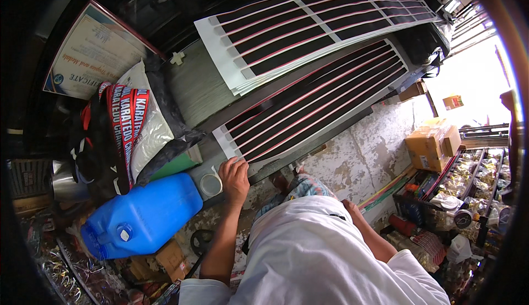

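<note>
My left hand (235, 179) is at the near left corner of a long printed sheet (314, 109) with black bands and thin red and white lines. Its fingers are curled together over that corner, and their tips are hidden. Just left of the hand, a roll of tape (211, 185) lies on the grey table. A stack of similar printed sheets (325, 24) lies farther back, its white edges fanned slightly. My right hand (349, 208) is low beside the white shirt, mostly covered by it, so its fingers do not show.
A blue plastic jerrycan (151, 214) lies at the left, below a white bag (151, 123) with red printed ribbons (124, 120). Behind them leans a framed certificate (91, 54). Cardboard boxes (427, 145) and trays of small shiny parts (468, 189) stand at the right.
</note>
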`<state>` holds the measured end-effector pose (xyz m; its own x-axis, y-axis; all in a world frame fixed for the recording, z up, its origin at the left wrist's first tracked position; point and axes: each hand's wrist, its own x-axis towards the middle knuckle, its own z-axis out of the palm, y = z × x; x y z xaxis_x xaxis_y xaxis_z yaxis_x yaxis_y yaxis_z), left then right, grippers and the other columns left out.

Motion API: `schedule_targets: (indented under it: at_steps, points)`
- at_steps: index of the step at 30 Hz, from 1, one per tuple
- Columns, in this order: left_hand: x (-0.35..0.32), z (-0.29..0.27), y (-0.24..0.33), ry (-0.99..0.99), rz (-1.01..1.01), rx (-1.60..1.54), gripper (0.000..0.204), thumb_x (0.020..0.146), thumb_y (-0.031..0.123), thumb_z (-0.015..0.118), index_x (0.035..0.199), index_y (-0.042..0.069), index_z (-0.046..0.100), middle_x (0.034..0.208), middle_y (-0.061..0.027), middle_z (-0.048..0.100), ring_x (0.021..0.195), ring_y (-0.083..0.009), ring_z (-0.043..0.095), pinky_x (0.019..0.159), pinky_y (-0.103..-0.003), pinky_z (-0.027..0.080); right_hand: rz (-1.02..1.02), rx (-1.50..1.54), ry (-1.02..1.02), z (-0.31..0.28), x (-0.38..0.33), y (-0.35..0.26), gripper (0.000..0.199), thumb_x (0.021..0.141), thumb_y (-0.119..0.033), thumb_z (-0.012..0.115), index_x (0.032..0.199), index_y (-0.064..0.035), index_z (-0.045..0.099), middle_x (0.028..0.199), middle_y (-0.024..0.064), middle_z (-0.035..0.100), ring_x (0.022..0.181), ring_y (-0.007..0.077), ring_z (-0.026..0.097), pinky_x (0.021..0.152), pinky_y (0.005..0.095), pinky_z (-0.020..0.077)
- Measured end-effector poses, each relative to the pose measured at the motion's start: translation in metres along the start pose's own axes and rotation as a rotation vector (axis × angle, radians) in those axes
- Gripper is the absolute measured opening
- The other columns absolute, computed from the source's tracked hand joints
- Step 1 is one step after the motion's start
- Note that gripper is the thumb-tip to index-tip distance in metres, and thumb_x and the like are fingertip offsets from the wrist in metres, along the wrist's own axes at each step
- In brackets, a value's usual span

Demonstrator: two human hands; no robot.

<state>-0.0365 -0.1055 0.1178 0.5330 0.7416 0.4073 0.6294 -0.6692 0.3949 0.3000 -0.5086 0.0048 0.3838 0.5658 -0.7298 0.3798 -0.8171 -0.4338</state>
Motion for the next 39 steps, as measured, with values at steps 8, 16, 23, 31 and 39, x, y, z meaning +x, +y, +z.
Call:
schedule_targets:
  at_steps: [8,16,23,31,39]
  points:
    - [-0.004,0.011,-0.006,-0.135,-0.006,-0.079,0.014,0.089,-0.001,0.075,0.102,0.005,0.072,0.106,-0.0114,0.067,0.112,-0.0341,0.065,0.103,-0.054,0.049,-0.040,0.016,0.067,-0.013,0.005,0.001,0.040,0.101,-0.038,0.061,0.109,-0.0024,0.077,0.103,0.0290,0.078,0.099,0.0427,0.078,0.080,0.0526,0.0582]
    - [-0.020,0.039,0.009,-0.001,-0.083,-0.030,0.013,0.089,-0.002,0.072,0.096,0.006,0.066,0.109,-0.0108,0.067,0.109,-0.0371,0.065,0.097,-0.056,0.049,-0.039,-0.060,0.049,-0.032,0.047,0.019,0.038,0.099,-0.041,0.066,0.118,-0.0095,0.076,0.111,0.0225,0.078,0.103,0.0434,0.076,0.084,0.0528,0.0607]
    - [-0.014,0.055,0.026,0.086,-0.276,0.042,0.023,0.079,-0.015,0.069,0.096,0.000,0.062,0.109,-0.0169,0.065,0.109,-0.0417,0.063,0.093,-0.056,0.050,-0.139,-0.319,0.092,-0.094,0.107,0.034,0.028,0.099,-0.033,0.064,0.112,-0.0131,0.081,0.116,0.0168,0.079,0.108,0.0394,0.076,0.091,0.0495,0.0613]
    - [-0.018,0.074,0.063,0.088,-0.516,0.324,0.061,0.078,-0.017,0.062,0.136,0.002,0.062,0.152,-0.0244,0.056,0.145,-0.0460,0.052,0.116,-0.060,0.043,-0.194,-0.308,0.134,-0.225,0.209,0.029,0.026,0.098,-0.030,0.067,0.107,-0.0119,0.082,0.107,0.0186,0.080,0.104,0.0418,0.076,0.091,0.0490,0.0613]
    - [-0.051,0.125,0.088,-0.124,-0.788,0.349,0.112,0.077,-0.005,0.066,0.177,0.003,0.014,0.182,-0.0273,0.017,0.169,-0.0482,0.017,0.127,-0.057,0.038,-0.254,-0.130,0.196,-0.357,0.247,-0.006,0.022,0.097,-0.025,0.065,0.102,-0.0108,0.081,0.107,0.0184,0.079,0.103,0.0387,0.078,0.088,0.0490,0.0614]
